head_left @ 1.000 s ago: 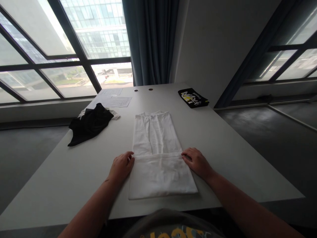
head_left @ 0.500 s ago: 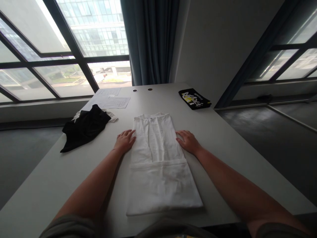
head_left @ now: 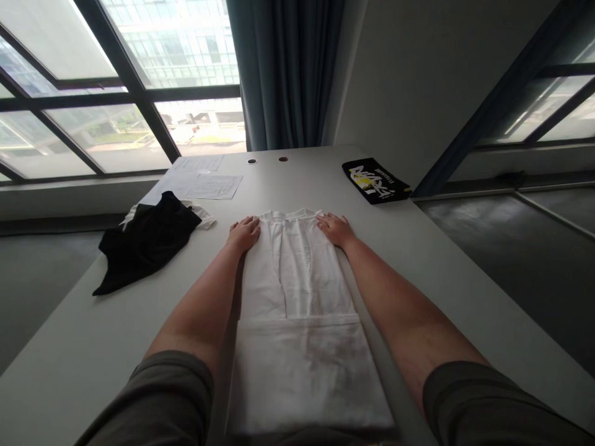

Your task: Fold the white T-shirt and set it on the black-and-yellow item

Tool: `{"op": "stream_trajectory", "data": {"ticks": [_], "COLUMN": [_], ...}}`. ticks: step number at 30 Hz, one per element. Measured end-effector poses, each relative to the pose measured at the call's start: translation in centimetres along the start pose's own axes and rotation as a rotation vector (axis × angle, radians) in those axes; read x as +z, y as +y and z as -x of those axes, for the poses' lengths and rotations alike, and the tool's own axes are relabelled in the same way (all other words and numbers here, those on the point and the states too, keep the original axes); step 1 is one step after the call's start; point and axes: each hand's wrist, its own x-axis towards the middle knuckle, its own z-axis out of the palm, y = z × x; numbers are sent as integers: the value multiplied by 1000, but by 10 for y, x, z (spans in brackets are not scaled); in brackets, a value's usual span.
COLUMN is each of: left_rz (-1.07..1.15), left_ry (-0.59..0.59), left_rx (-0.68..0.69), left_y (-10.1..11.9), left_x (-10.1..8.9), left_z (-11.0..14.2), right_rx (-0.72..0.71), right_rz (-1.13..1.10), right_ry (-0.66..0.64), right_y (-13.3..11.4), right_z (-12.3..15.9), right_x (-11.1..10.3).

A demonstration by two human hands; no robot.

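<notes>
A white garment (head_left: 297,297) lies folded into a long strip down the middle of the white table (head_left: 418,248), its near end doubled over. My left hand (head_left: 244,233) rests flat at the strip's far left corner, fingers stretched out. At the far right corner lies my right hand (head_left: 334,228), also flat and open on the cloth. Both arms reach along the strip's two sides.
A crumpled black garment (head_left: 144,244) lies at the left, partly over a white one. Papers (head_left: 204,183) sit behind it near the window. A folded black item with yellow and white print (head_left: 375,179) lies at the far right. Two small holes (head_left: 267,160) mark the table's far edge.
Both hands have slid away from me along the sides of the white garment, from the doubled-over edge to its far corners. The view has leaned forward over the table.
</notes>
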Motion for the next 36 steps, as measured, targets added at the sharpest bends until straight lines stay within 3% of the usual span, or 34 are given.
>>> {"op": "stream_trajectory", "data": {"ticks": [3,8,15,21,26,29,32,36], "left_rz": [89,327,500,513,467,476,480,375], "left_ry": [78,252,496,593,566,514,375,40], "left_rx": [31,183,282,276,300,275,279,416], "left_y": [-5,-4,19,41,44,36,22,11], "left_x": [0,1,-12,-30,-43,-43,-41,-46], "left_z": [1,13,43,93,144,166,179,184], "right_rx": [-48,-97,-226,-224,-303,-309,-354,-366], "right_rz": [-154,-405,-416,-395,-410,-457,-530,-617], "right_ry": [94,328,507,600,658,612,402,87], "right_y": [4,4,-22,-35,-38,-32,-20,-6], "right_z": [-2,19,52,94,139,161,176,186], "right_x": [-1,-7,-19,-27,-37,-42,-44,-47]}}
